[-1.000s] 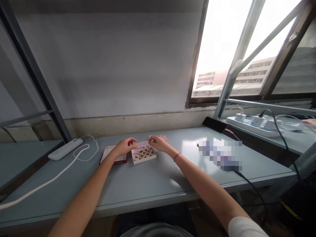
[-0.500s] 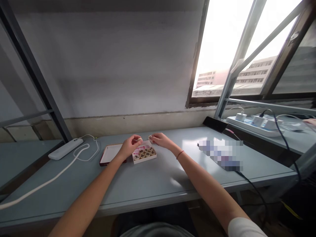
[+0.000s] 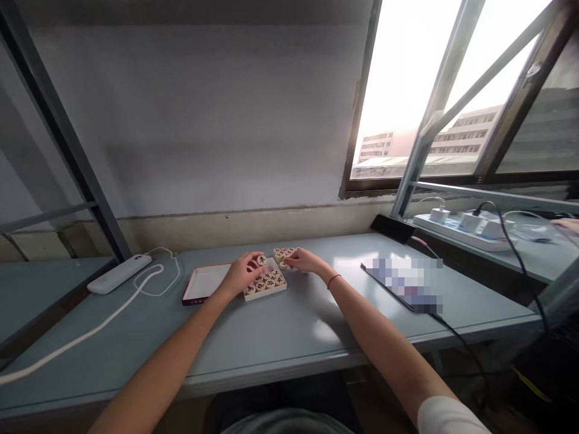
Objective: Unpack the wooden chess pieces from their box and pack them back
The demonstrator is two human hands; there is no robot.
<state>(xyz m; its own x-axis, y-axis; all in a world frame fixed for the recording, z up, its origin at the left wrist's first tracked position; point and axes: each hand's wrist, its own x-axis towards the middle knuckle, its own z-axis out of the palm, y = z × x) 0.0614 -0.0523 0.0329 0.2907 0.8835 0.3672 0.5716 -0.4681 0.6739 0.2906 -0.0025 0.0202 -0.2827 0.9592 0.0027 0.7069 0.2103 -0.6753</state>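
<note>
Lower centre, round cream piece (image 3: 261, 260) pinched by left hand (image 3: 239, 275) over shallow white box (image 3: 266, 293), another (image 3: 283, 265) touched by right hand (image 3: 307, 261), grip unclear.

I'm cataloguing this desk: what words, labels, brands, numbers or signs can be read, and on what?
None can be quoted reliably.
Piece in left hand: one character, too small.
Pieces in box: dark characters, too small.
Pieces by right hand: characters, too small.
Red-sided tray: marks, too blurred.
Flat item, right: mostly pixelated.
</note>
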